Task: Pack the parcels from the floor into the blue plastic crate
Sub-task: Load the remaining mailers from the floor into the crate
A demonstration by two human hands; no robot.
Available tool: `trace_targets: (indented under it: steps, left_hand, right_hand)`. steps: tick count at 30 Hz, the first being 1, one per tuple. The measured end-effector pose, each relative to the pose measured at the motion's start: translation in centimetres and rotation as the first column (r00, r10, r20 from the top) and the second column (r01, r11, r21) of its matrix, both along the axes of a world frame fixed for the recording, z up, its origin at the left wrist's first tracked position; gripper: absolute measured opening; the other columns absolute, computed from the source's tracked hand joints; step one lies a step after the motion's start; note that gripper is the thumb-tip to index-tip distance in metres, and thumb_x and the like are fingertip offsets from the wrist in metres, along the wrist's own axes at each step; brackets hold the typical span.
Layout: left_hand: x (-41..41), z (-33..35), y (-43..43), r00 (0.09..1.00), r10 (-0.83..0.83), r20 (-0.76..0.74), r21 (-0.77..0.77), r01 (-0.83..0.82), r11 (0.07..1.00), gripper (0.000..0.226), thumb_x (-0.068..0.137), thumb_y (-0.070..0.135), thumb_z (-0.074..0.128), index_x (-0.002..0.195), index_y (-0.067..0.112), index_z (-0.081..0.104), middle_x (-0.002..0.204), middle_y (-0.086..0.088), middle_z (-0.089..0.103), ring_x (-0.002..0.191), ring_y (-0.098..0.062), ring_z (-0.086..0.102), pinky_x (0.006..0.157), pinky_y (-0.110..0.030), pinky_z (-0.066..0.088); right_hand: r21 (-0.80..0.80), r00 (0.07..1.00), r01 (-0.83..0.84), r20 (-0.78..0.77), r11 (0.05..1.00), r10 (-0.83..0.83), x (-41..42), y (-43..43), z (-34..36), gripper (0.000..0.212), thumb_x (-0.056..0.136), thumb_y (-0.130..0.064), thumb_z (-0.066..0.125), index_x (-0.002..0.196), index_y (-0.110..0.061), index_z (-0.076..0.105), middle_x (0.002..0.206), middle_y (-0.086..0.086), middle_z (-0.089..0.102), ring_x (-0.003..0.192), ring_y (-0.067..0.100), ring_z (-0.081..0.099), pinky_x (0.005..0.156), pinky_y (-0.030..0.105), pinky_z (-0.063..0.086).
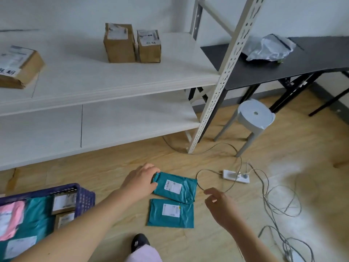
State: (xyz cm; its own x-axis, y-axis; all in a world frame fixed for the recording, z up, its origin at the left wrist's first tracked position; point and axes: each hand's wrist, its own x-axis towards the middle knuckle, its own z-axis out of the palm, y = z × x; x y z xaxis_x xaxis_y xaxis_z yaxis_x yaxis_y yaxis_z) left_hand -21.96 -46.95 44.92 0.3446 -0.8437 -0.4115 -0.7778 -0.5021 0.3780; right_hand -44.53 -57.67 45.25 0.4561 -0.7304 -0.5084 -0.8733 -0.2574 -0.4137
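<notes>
On the floor [117, 167], the far teal parcel [176, 186] is gripped at its left corner by the left hand [140, 178]; the right hand [219, 203] is held loosely open, empty. A lift into the near-left blue crate [85, 198] is called for next.

You have two teal parcels on the floor [188, 246]: far parcel [176, 187] and near parcel [171, 213]. One crate [83, 197] holds two small boxes, upper box [64, 202] and lower box [65, 220], plus one pink parcel [10, 218]. Three cartons sit on the shelf [113, 76]: left carton [18, 67], middle carton [119, 43], right carton [149, 46]. One stool [255, 115], one power strip [236, 176], one bench [302, 65], one grey bag [270, 48]. Two hands: left hand [141, 178], right hand [219, 203].
</notes>
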Motion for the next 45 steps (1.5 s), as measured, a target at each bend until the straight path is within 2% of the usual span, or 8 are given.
trace_targets:
  steps: [4, 12, 18, 25, 27, 38, 42, 45]
  left_hand:
    - [0.0, -1.7, -2.2, 0.997, 0.079, -0.008, 0.042, -0.078, 0.996, 0.045, 0.093, 0.028, 0.053, 0.137, 0.026, 0.043, 0.142, 0.010, 0.037, 0.127, -0.010, 0.042, 0.105, -0.029, 0.039]
    - [-3.6, -6.3, -3.2, 0.932, 0.359, -0.042, 0.170, -0.347, 0.922, 0.045, 0.093, 0.022, 0.051, 0.137, 0.024, 0.041, 0.141, 0.006, 0.038, 0.127, -0.012, 0.042, 0.104, -0.027, 0.036]
    - [-6.2, -11.3, -5.6, 0.867, 0.495, -0.054, 0.148, -0.483, 0.863, 0.047, 0.092, 0.023, 0.054, 0.137, 0.024, 0.041, 0.142, 0.008, 0.038, 0.124, -0.011, 0.045, 0.104, -0.026, 0.038]
    - [-6.6, -21.3, -5.7, 0.897, 0.441, -0.002, 0.189, -0.433, 0.881, 0.054, 0.090, 0.026, 0.057, 0.140, 0.025, 0.037, 0.142, 0.008, 0.037, 0.126, -0.010, 0.043, 0.106, -0.025, 0.035]
    - [-6.0, -25.2, -5.5, 0.908, 0.418, 0.029, 0.196, -0.415, 0.888, 0.056, 0.089, 0.027, 0.057, 0.141, 0.026, 0.035, 0.144, 0.009, 0.035, 0.128, -0.010, 0.040, 0.107, -0.025, 0.033]
    - [-5.1, -53.7, -5.7, 0.930, 0.358, 0.085, 0.124, -0.366, 0.922, 0.054, 0.084, 0.019, 0.061, 0.135, 0.024, 0.044, 0.139, 0.007, 0.039, 0.125, -0.015, 0.043, 0.105, -0.030, 0.034]
    - [-4.6, -63.7, -6.6, 0.956, 0.264, 0.132, 0.141, -0.281, 0.949, 0.055, 0.080, 0.021, 0.063, 0.132, 0.023, 0.045, 0.136, 0.006, 0.042, 0.123, -0.016, 0.045, 0.103, -0.032, 0.035]
    - [-4.5, -69.1, -7.1, 0.965, 0.165, 0.204, 0.231, -0.211, 0.950, 0.047, 0.081, 0.015, 0.058, 0.127, 0.021, 0.046, 0.130, 0.004, 0.044, 0.122, -0.017, 0.044, 0.101, -0.034, 0.035]
  right_hand:
    - [0.111, 0.994, -0.102, -0.027, 0.989, 0.106, 0.8, -3.5, -2.8, 0.034, 0.092, -0.019, 0.049, 0.125, -0.026, 0.056, 0.110, -0.006, 0.063, 0.087, 0.007, 0.052, 0.065, 0.016, 0.034]
    - [0.183, 0.886, -0.434, -0.090, 0.882, 0.455, 3.3, -12.3, -7.6, 0.037, 0.093, -0.020, 0.048, 0.129, -0.028, 0.051, 0.123, -0.005, 0.061, 0.111, 0.012, 0.056, 0.080, 0.019, 0.036]
    - [0.251, 0.838, -0.488, -0.132, 0.836, 0.529, 4.4, -15.8, -13.1, 0.038, 0.091, -0.017, 0.048, 0.128, -0.028, 0.052, 0.126, -0.001, 0.060, 0.112, 0.017, 0.057, 0.088, 0.021, 0.041]
    - [0.309, 0.840, -0.470, -0.130, 0.827, 0.526, 4.1, -15.2, -22.8, 0.039, 0.090, -0.016, 0.049, 0.128, -0.026, 0.052, 0.124, -0.001, 0.060, 0.111, 0.017, 0.055, 0.082, 0.021, 0.037]
    - [0.289, 0.847, -0.462, -0.138, 0.839, 0.514, 4.4, -15.2, -26.7, 0.039, 0.090, -0.016, 0.050, 0.127, -0.026, 0.053, 0.124, -0.001, 0.060, 0.112, 0.018, 0.056, 0.086, 0.022, 0.039]
    - [0.114, 0.862, -0.461, -0.178, 0.880, 0.475, 7.4, -16.9, -54.9, 0.047, 0.083, -0.010, 0.055, 0.130, -0.019, 0.053, 0.130, 0.007, 0.057, 0.116, 0.024, 0.056, 0.092, 0.029, 0.045]
    - [0.000, 0.835, -0.524, -0.196, 0.851, 0.514, 9.6, -18.0, -63.4, 0.056, 0.085, -0.018, 0.057, 0.139, -0.018, 0.040, 0.140, 0.002, 0.043, 0.121, 0.025, 0.052, 0.090, 0.031, 0.045]
    - [-0.033, 0.809, -0.569, -0.199, 0.821, 0.553, 11.8, -18.6, -67.9, 0.068, 0.086, -0.024, 0.060, 0.144, -0.018, 0.026, 0.142, 0.003, 0.038, 0.116, 0.028, 0.055, 0.084, 0.035, 0.049]
